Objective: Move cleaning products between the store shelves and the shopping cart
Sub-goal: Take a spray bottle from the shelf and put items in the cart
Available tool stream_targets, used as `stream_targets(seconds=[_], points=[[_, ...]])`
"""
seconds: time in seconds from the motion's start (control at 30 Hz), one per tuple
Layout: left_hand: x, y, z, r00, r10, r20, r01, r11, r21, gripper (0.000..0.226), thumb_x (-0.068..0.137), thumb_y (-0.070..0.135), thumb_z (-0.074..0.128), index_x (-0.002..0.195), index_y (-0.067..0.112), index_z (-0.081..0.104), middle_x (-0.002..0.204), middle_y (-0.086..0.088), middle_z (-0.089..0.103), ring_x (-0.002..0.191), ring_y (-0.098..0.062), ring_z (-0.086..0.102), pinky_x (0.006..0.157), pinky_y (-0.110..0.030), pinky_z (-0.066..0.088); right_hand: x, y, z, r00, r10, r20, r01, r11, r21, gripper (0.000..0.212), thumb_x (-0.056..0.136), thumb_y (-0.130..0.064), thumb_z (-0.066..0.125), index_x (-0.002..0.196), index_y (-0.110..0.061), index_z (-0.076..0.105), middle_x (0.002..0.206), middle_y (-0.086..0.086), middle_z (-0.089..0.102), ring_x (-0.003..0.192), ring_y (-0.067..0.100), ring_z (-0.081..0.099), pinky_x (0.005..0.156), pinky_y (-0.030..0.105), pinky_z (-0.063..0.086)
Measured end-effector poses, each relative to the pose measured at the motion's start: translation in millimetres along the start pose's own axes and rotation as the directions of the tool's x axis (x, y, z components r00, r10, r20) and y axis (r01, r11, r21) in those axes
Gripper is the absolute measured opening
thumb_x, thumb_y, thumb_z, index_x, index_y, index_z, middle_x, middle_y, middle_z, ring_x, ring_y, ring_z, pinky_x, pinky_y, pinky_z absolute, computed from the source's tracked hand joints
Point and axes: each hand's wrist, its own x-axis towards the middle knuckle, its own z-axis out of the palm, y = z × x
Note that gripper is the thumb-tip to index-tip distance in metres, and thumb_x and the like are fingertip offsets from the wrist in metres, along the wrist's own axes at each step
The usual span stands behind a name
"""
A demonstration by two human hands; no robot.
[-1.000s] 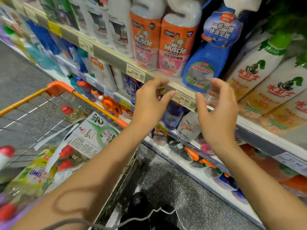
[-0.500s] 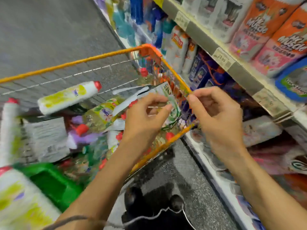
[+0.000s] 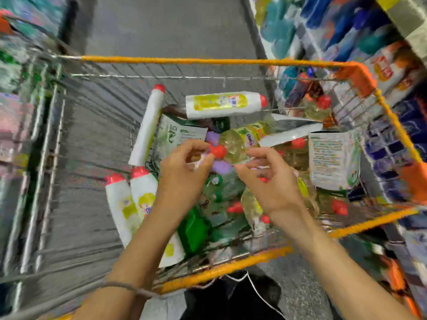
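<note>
Clear red-capped plastic bottle of yellow liquid [image 3: 233, 146] lies in the orange-rimmed wire shopping cart [image 3: 208, 61]: likely heavy and slick, best gripped round its body. Left hand [image 3: 184, 179] curls at the cap [image 3: 217, 151], contact unclear; right hand [image 3: 275, 183] hangs loosely curled, empty

Motion blur smears the store shelves [image 3: 346, 35] in the upper right of the frame into colour patches, and no label there can be read. The left edge is equally smeared. In the shopping cart [image 3: 184, 60], the left hand [image 3: 182, 179] and right hand [image 3: 272, 183] cover the bottles at centre. Whether the left fingers [image 3: 191, 145] touch the red cap [image 3: 218, 151] cannot be told. The left forearm partly hides a green item [image 3: 196, 229]. The bottom edge cuts off both forearms.
</note>
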Motion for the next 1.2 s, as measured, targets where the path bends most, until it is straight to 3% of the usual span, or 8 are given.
stream_targets(seconds=[0.27, 0.37, 0.5, 0.63, 0.77, 0.83, 1.0, 1.2], points=[[25.3, -48.6, -56.3, 0.991, -0.099, -0.091, 0.107, 0.990, 0.095, 0.020, 0.085, 0.012, 0.069, 0.104, 0.015, 0.066, 0.097, -0.004, 0.068, 0.089, -0.021, 0.065, 0.083, -0.033, 0.053, 28.3, 8.3, 93.5, 0.976, 0.166, 0.142, -0.148, 0.981, -0.129, 0.033, 0.090, -0.022, 0.067, 0.116, -0.019, 0.046, 0.104, 0.008, 0.051, 0.069, 0.009, 0.048, 0.055, 0.011, 0.039], [32.7, -63.5, -63.7, 0.987, -0.107, -0.123, 0.126, 0.980, 0.156, 0.025, 0.084, 0.013, 0.070, 0.109, 0.012, 0.065, 0.104, -0.007, 0.066, 0.090, -0.022, 0.065, 0.083, -0.035, 0.053, 44.8, 11.7, 105.1, 0.967, 0.218, 0.134, -0.201, 0.971, -0.130, 0.043, 0.089, -0.026, 0.068, 0.120, -0.018, 0.039, 0.106, 0.004, 0.048, 0.080, 0.009, 0.049, 0.061, 0.013, 0.041], [28.8, -71.4, -72.5, 0.964, -0.162, -0.212, 0.189, 0.975, 0.115, 0.022, 0.089, 0.002, 0.060, 0.106, 0.016, 0.065, 0.102, 0.000, 0.065, 0.077, -0.003, 0.061, 0.069, -0.005, 0.045, 42.7, 25.9, 121.6, 0.923, 0.279, 0.266, -0.211, 0.943, -0.257, 0.035, 0.086, -0.021, 0.071, 0.113, -0.014, 0.050, 0.097, -0.003, 0.051, 0.091, 0.017, 0.052, 0.079, 0.027, 0.046], [29.9, -78.6, -79.3, 0.962, -0.179, -0.208, 0.206, 0.971, 0.118, 0.024, 0.093, 0.004, 0.052, 0.109, 0.017, 0.065, 0.106, -0.004, 0.066, 0.084, -0.015, 0.066, 0.078, -0.029, 0.055, 23.9, 41.9, 144.5, 0.793, 0.325, 0.515, -0.071, 0.890, -0.451, 0.055, 0.079, -0.035, 0.078, 0.123, -0.015, 0.052, 0.116, 0.006, 0.055, 0.105, 0.021, 0.056, 0.093, 0.038, 0.048], [29.6, -85.2, -81.1, 0.951, -0.191, -0.244, 0.240, 0.952, 0.188, 0.029, 0.093, 0.000, 0.048, 0.109, 0.015, 0.067, 0.104, -0.002, 0.067, 0.079, -0.006, 0.062, 0.066, -0.002, 0.042, 15.2, 42.4, 154.7, 0.835, 0.282, 0.472, -0.042, 0.888, -0.457, 0.043, 0.079, -0.042, 0.076, 0.103, -0.017, 0.050, 0.100, 0.001, 0.055, 0.088, 0.017, 0.053, 0.064, 0.021, 0.040], [28.6, -85.5, -79.8, 0.950, -0.186, -0.252, 0.238, 0.951, 0.197, 0.029, 0.092, -0.001, 0.048, 0.108, 0.013, 0.068, 0.100, -0.003, 0.066, 0.078, -0.007, 0.061, 0.064, -0.001, 0.040, 13.0, 44.5, 155.5, 0.857, 0.261, 0.444, -0.018, 0.877, -0.481, 0.042, 0.080, -0.042, 0.075, 0.099, -0.017, 0.047, 0.096, -0.001, 0.057, 0.084, 0.015, 0.052, 0.056, 0.014, 0.033], [29.3, -85.4, -77.8, 0.951, -0.200, -0.237, 0.247, 0.950, 0.190, 0.028, 0.091, 0.001, 0.050, 0.105, 0.016, 0.068, 0.098, -0.005, 0.068, 0.086, -0.017, 0.066, 0.072, -0.015, 0.047, 5.9, 48.1, 163.1, 0.896, 0.168, 0.410, 0.067, 0.863, -0.501, 0.044, 0.081, -0.043, 0.075, 0.086, -0.017, 0.040, 0.080, -0.004, 0.045, 0.078, 0.019, 0.048, 0.059, 0.028, 0.033], [31.0, -82.0, -83.5, 0.948, -0.242, -0.209, 0.280, 0.944, 0.174, 0.021, 0.093, 0.006, 0.053, 0.103, 0.018, 0.068, 0.098, -0.004, 0.067, 0.076, -0.006, 0.060, 0.059, -0.001, 0.038, 7.4, 48.1, 165.3, 0.912, 0.215, 0.350, -0.016, 0.871, -0.492, 0.039, 0.084, -0.039, 0.073, 0.086, -0.016, 0.042, 0.074, -0.007, 0.043, 0.073, 0.019, 0.046, 0.058, 0.031, 0.031]])
